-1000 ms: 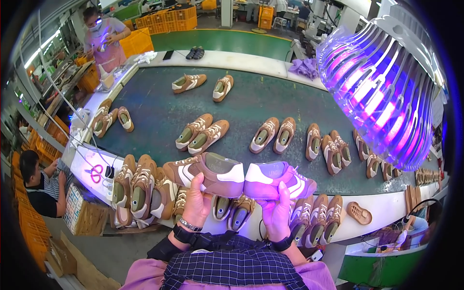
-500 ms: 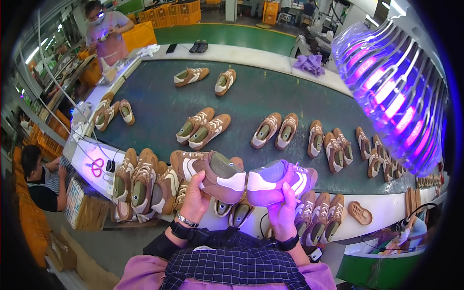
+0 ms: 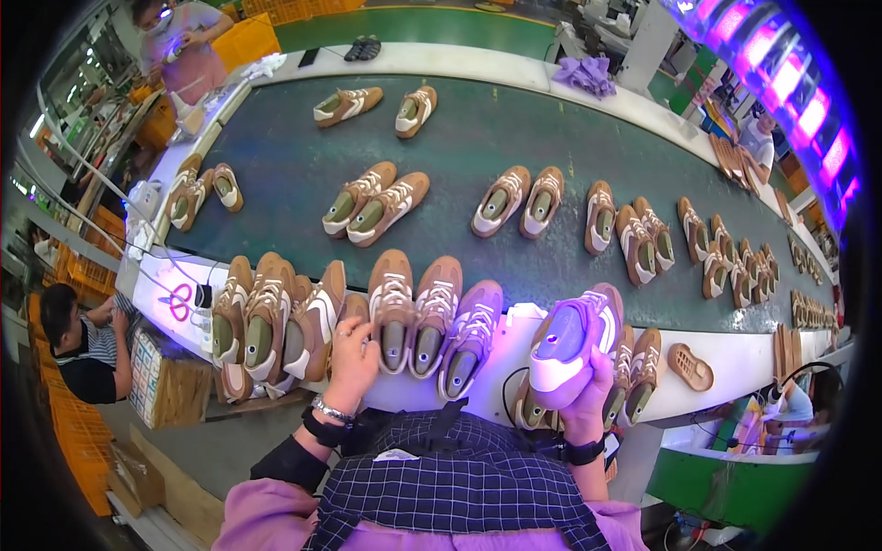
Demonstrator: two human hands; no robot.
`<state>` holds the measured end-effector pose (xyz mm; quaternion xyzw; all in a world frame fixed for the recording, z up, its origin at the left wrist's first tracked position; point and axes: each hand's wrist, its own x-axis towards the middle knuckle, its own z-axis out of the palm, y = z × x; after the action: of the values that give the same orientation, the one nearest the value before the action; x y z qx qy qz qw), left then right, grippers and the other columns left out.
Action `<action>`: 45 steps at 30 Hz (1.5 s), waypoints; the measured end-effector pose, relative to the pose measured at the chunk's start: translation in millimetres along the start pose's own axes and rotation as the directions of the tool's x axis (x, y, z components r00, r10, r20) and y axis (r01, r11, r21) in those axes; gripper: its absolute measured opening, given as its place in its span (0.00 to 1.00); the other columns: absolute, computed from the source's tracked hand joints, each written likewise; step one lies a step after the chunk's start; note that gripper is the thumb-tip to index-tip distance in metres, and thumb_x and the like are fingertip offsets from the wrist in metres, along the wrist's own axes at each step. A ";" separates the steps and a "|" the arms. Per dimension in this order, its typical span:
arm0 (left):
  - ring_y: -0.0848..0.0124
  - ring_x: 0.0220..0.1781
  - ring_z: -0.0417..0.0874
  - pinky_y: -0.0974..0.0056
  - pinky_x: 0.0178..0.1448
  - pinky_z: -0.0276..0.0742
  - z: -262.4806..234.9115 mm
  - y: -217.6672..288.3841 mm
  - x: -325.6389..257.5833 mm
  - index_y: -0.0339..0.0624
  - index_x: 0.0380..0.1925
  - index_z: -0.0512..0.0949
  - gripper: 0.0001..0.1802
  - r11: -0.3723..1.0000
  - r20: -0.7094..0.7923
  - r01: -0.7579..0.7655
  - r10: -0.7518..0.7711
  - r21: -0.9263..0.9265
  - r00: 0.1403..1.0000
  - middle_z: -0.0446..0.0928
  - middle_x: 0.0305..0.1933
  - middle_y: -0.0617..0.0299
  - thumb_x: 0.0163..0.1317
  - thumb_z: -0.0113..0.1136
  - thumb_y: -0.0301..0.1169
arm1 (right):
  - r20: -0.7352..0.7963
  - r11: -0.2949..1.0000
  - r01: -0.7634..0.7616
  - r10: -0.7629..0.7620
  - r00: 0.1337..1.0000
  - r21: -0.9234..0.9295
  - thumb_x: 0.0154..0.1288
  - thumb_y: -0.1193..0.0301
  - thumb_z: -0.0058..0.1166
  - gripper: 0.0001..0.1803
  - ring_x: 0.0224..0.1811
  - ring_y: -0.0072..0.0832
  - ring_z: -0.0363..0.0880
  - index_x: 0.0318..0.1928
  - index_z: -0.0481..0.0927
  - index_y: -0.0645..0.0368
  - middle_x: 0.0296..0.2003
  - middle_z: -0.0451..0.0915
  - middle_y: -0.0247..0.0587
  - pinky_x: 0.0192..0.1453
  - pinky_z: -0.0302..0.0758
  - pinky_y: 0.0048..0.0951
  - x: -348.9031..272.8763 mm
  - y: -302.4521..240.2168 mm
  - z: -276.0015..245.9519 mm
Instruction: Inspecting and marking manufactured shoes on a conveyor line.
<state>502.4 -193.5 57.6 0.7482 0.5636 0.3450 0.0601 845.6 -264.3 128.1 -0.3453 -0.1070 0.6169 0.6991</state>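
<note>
A brown sneaker point(image 3: 588, 321) with white trim, lit purple, is held up above the near edge of the table in my right hand point(image 3: 588, 390), heel toward me. My left hand point(image 3: 354, 354) is beside the heel of another brown sneaker point(image 3: 392, 298); its fingers look loosely bent, apart and slightly blurred, with nothing visibly held. To that shoe's right stand two more sneakers, one brown point(image 3: 435, 303) and one tinted purple point(image 3: 473, 326). Several sneakers point(image 3: 266, 312) are stacked left of my left hand. More sneakers point(image 3: 643, 367) stand partly behind my right hand.
A dark green conveyor belt point(image 3: 459, 262) carries several brown sneakers. Red-handled scissors point(image 3: 181, 301) lie on the left ledge. A loose sole point(image 3: 691, 367) lies at right, below a purple-glowing lamp point(image 3: 781, 73). People point(image 3: 184, 41) are at the far left, near left point(image 3: 78, 344) and far right point(image 3: 758, 147).
My left hand has let go of its sneaker and moved slightly left. My right hand has moved right, turning its sneaker heel toward me. The view has shifted, showing less of the lamp.
</note>
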 end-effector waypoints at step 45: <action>0.61 0.58 0.75 0.57 0.65 0.68 -52.7 139.6 45.5 0.37 0.60 0.65 0.27 -0.451 0.781 0.668 -0.116 -0.592 0.613 0.73 0.57 0.53 0.68 0.47 0.43 | 0.261 0.975 -0.210 0.221 0.939 -0.072 0.56 0.59 0.57 0.37 0.61 0.37 0.69 0.63 0.61 0.63 0.58 0.69 0.45 0.68 0.61 0.38 -4.7 8.4 36.6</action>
<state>589.3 -218.9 184.5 0.1602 0.3050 0.4318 0.8336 816.9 -255.9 151.2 -0.2833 -0.1752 0.7283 0.5989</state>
